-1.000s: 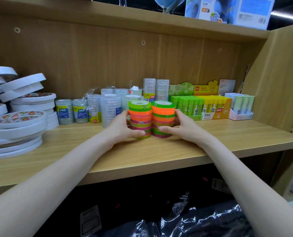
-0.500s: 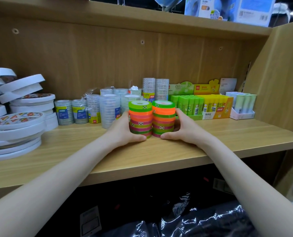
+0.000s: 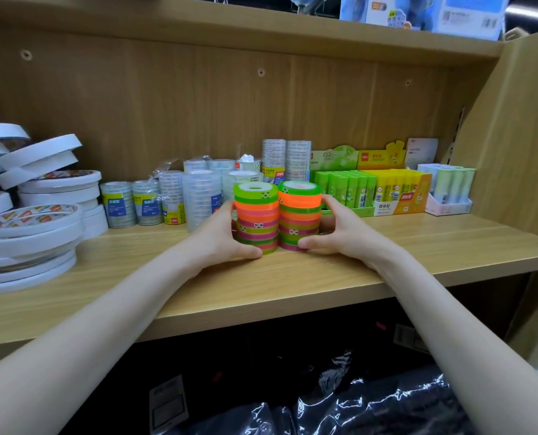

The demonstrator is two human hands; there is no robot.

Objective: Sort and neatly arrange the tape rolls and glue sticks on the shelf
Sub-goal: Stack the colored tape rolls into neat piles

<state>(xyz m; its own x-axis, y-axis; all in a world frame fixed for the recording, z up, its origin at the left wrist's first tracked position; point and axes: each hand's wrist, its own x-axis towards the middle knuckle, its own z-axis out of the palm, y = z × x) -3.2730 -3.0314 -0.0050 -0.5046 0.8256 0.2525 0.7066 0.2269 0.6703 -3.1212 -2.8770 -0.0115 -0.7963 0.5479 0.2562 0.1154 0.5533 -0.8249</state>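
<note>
Two stacks of neon green, orange and pink tape rolls stand side by side at the middle of the wooden shelf. My left hand cups the left stack from its left side. My right hand cups the right stack from its right side. Both stacks rest upright on the shelf and touch each other. Behind them stand clear tape rolls. Green glue sticks and yellow glue sticks sit in display boxes at the back right.
Wide white tape rolls are piled unevenly at the far left. A small tray of pale glue sticks stands by the right side wall. Boxes sit on the upper shelf. Dark plastic-wrapped goods lie below.
Both hands have slid the two coloured stacks slightly back on the shelf and pressed them closer together. The hands keep their hold on the stacks.
</note>
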